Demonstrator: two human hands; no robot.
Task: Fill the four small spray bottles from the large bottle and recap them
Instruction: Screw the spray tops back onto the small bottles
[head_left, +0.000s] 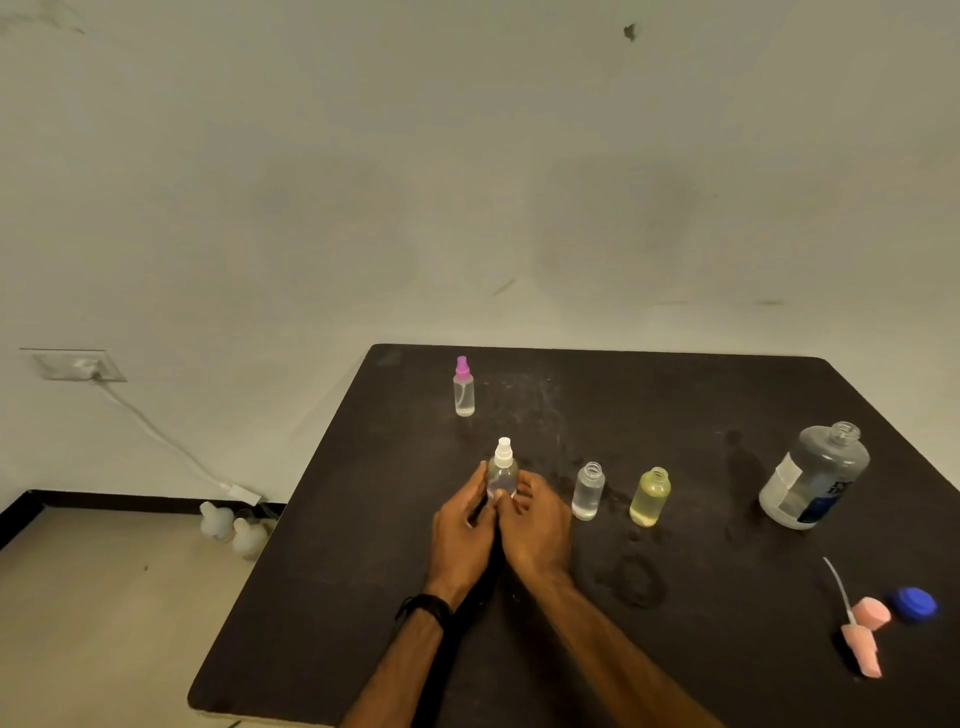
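A small clear spray bottle with a white spray top (503, 470) stands on the dark table (675, 405), held from both sides by my left hand (462, 525) and my right hand (537, 522). Behind it stands a capped bottle with a purple top (463, 388). To the right stand two uncapped small bottles: a clear one (588, 491) and a yellowish one (650, 497). The large clear bottle (814, 475) stands uncapped at the far right, holding liquid. Its blue cap (913, 604) lies near the right edge beside pink spray tops (863, 639).
Wet patches mark the table in front of the open bottles. The table's left edge runs diagonally past my left arm. On the floor at the left lie white objects (231, 527) and a cable from a wall socket (78, 365).
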